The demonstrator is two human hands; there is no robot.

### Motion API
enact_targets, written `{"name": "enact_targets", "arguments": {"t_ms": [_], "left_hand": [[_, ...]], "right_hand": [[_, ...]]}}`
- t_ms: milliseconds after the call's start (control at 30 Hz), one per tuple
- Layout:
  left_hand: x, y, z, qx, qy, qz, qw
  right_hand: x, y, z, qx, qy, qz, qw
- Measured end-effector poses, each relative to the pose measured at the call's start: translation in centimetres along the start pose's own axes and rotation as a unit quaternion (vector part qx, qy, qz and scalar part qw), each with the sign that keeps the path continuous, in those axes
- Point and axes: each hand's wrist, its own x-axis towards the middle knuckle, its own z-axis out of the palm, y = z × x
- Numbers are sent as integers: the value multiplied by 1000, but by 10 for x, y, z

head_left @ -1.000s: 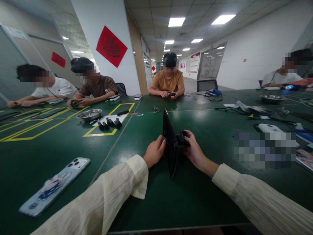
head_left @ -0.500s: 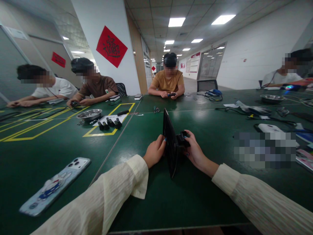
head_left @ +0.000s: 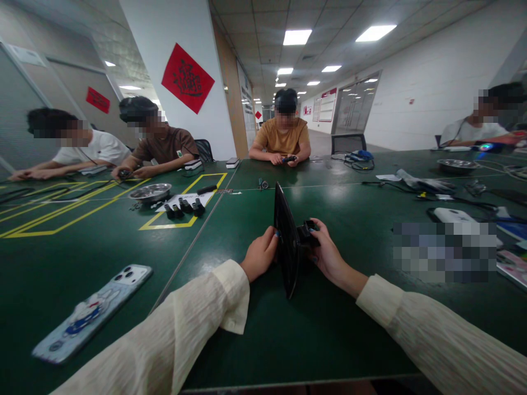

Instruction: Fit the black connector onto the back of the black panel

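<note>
A flat black panel (head_left: 287, 244) stands on edge between my hands, seen almost side-on. My left hand (head_left: 260, 253) is closed, its fingertips against the panel's left face; what they pinch there, if anything, is too small to make out. On the other side, my right hand (head_left: 329, 249) grips a black blocky piece (head_left: 307, 232) that juts from the panel's right face. Part of that piece is hidden behind the fingers. A phone in a pale blue cartoon case (head_left: 93, 312) lies on the green table (head_left: 197, 351), left of my left forearm.
A metal bowl (head_left: 150, 192) and several black cylindrical parts (head_left: 185, 207) sit at left, the parts on white paper. Cables, a plastic bag (head_left: 426, 181) and a white device (head_left: 457, 219) lie at right. Across the table sits a person in a tan shirt (head_left: 280, 140); other people sit left and right.
</note>
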Motion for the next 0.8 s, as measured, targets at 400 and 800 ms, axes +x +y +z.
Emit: {"name": "enact_targets", "arguments": {"t_ms": [400,800], "left_hand": [[0,0,0,5,-2,2,1000],[1,1,0,11,1,-9,1000]], "right_hand": [[1,1,-1,4,-3,0,1000],[1,2,-1,8,3,1,1000]]}}
